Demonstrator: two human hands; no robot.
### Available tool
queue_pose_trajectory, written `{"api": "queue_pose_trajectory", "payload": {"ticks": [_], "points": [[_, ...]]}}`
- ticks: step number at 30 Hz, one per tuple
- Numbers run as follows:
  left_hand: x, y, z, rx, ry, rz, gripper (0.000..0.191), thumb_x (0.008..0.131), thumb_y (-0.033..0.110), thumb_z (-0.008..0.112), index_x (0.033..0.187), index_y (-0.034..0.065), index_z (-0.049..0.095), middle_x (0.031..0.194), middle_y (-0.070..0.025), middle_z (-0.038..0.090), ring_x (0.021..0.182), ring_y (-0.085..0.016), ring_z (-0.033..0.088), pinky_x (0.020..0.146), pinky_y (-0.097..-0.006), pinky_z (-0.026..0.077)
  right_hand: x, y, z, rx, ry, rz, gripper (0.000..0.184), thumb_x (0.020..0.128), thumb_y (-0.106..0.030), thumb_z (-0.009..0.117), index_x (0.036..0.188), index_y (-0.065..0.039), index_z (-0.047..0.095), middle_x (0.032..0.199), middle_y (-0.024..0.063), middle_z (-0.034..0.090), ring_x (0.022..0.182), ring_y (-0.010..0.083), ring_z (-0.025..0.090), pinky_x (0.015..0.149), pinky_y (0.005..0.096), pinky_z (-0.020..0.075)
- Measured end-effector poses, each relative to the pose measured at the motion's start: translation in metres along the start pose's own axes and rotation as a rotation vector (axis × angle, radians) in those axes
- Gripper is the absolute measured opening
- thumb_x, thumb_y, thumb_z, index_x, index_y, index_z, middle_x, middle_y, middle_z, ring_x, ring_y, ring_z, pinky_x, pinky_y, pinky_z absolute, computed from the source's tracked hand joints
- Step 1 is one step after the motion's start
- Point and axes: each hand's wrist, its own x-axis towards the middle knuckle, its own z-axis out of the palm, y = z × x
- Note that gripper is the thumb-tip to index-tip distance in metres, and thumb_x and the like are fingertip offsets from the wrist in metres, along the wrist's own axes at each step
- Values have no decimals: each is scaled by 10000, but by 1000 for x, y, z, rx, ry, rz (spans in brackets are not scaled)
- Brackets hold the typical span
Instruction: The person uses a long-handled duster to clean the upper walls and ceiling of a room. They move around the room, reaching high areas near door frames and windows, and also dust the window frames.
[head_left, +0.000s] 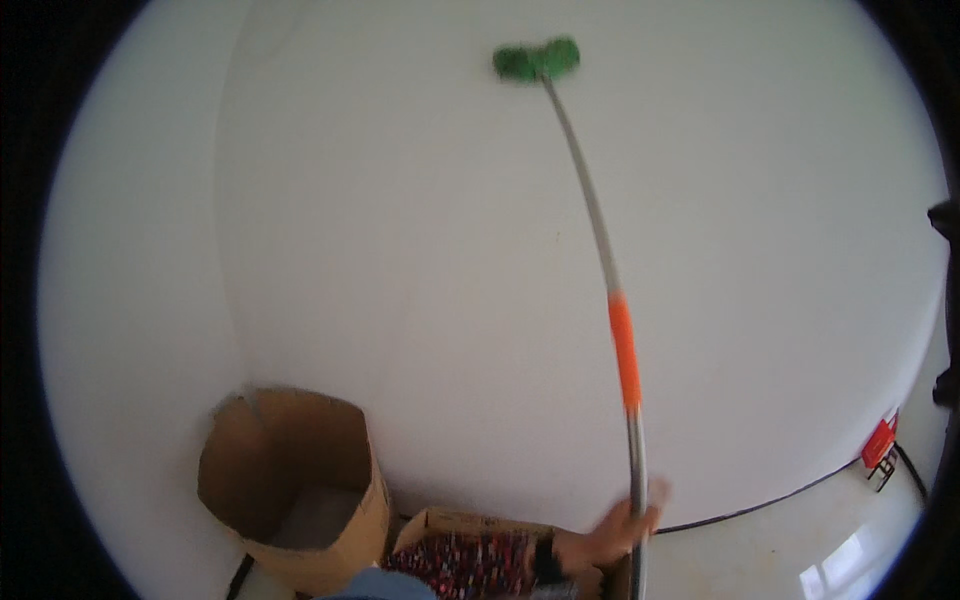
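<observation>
My left hand (619, 531), a dark band at its wrist and a patterned sleeve behind it, is closed around the metal section of a long telescopic pole (636, 457) at the lower right. An orange grip section (624, 349) sits on the pole above the hand. The pole rises to a fluffy green mop head (537, 60) with two lobes, which lies against or close to the white wall (420, 247); contact cannot be told for sure. The hand and mop head are blurred. My right hand is out of view, and the pole's lower end runs past the bottom edge.
A tall open cardboard box (345, 551) stands in the corner at the lower left. A lower cardboard box (480, 521) is beside it, partly behind my sleeve. At the far right, a red object (879, 444) is by a small dark frame on the glossy floor (735, 559).
</observation>
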Motion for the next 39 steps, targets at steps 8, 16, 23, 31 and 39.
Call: {"api": "queue_pose_trajectory", "payload": {"ticks": [8,16,23,31,39], "points": [[-18,-172,99,-295,-476,-496,338,999,357,577,1168,67,613,837,-19,593,817,-102,556,728,-276,496,-34,140,-114,-9,165,271,424,984,-449,528,1094,-55,639,953,191,650,914,368,599,774,490,495],[122,-88,87,82,-117,-344,418,977,453,537,885,70,675,812,-12,663,657,-91,569,569,-224,467,6,204,-160,-79,406,96,494,970,-518,498,1010,-54,662,908,240,682,856,480,631,722,568,509],[103,-220,235,-69,-219,-673,363,946,442,603,938,88,680,818,5,643,597,-67,530,536,-235,456,-52,339,-167,-55,155,153,502,959,-525,504,993,-54,675,903,245,683,879,470,639,744,568,499],[66,-413,469,-369,-573,-825,346,944,439,612,988,104,691,799,19,638,615,-75,549,546,-246,475,-125,494,-207,-50,68,292,437,924,-463,571,910,-42,687,840,249,670,818,456,645,691,543,497],[184,-335,469,-115,-106,-500,437,969,481,538,1082,73,644,880,-39,704,702,-79,617,547,-227,482,-159,528,-309,-22,364,200,382,889,-401,639,828,-29,700,776,252,656,758,442,651,638,519,496]]}}
